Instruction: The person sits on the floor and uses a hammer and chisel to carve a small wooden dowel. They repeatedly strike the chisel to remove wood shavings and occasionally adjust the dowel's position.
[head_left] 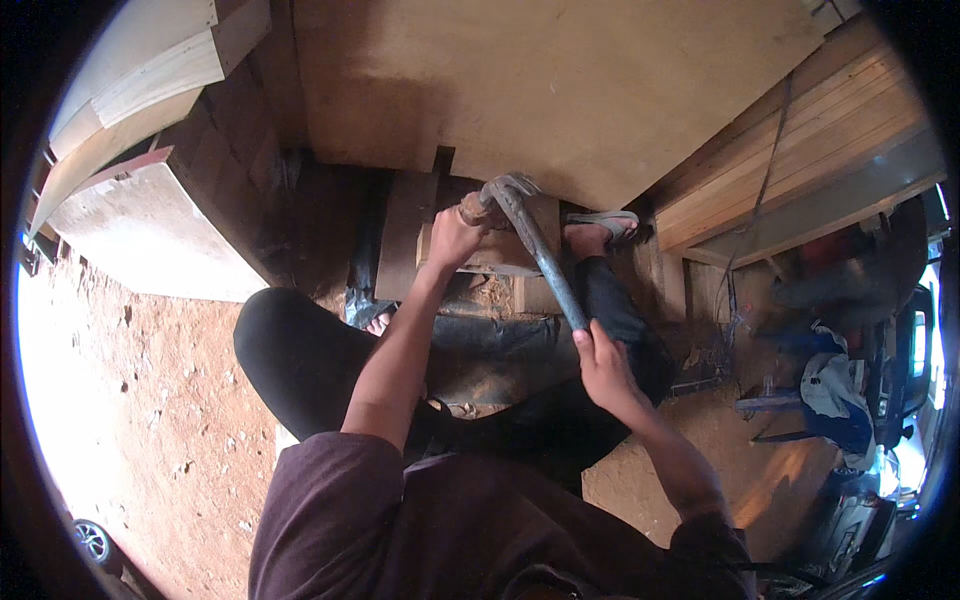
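Observation:
My right hand is closed round the lower end of a claw hammer with a long metal handle. The hammer's head is at the top of a short brown piece, perhaps a tool's wooden handle, in my closed left hand. Under my left hand is a wooden block with shavings below it; the lower end of the held piece is hidden. My sandalled feet are either side of the block, the right foot beside its right end.
A large plywood panel stands ahead, pale boards at left, and stacked timber at right. Dirt floor spreads at lower left. Farther right are a blue-and-white cloth and dark vehicles; a wheel shows at bottom left.

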